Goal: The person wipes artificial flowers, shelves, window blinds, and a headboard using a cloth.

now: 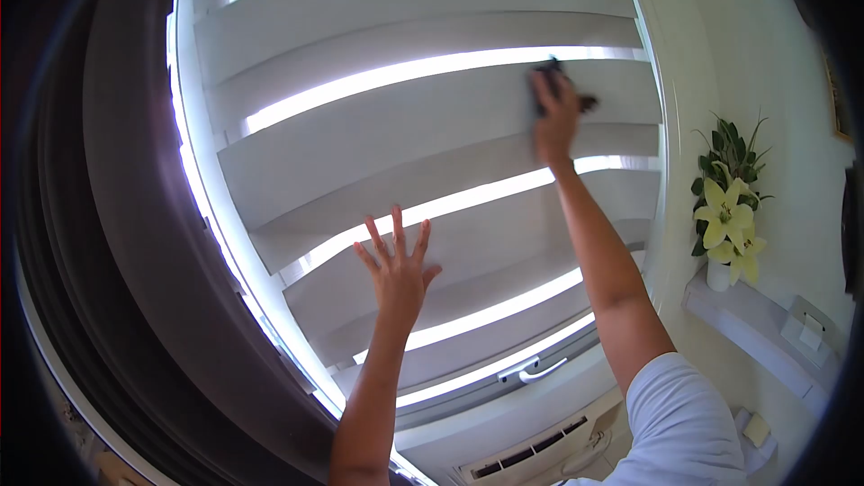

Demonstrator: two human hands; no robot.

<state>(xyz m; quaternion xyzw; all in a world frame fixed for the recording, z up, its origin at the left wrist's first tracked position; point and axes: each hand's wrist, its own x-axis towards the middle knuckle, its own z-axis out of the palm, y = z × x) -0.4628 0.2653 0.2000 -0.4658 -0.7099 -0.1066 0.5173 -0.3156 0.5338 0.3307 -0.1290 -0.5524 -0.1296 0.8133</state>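
Note:
A zebra roller blind point(414, 126) with wide grey bands hangs over a bright window, light coming through its gaps. My left hand point(399, 272) lies against a lower band with its fingers spread; nothing is in it. Higher up and to the right, my right hand point(556, 117) presses a dark cloth point(545, 90) to the blind, near its right edge. Motion blurs the cloth, and part of it is covered by my fingers.
Dark curtains point(135, 171) hang along the left. Yellow lilies point(724, 216) in a white vase point(718, 275) stand on a wall shelf point(756, 333) at right. Below the blind are a window handle point(543, 372) and a slotted vent point(531, 447).

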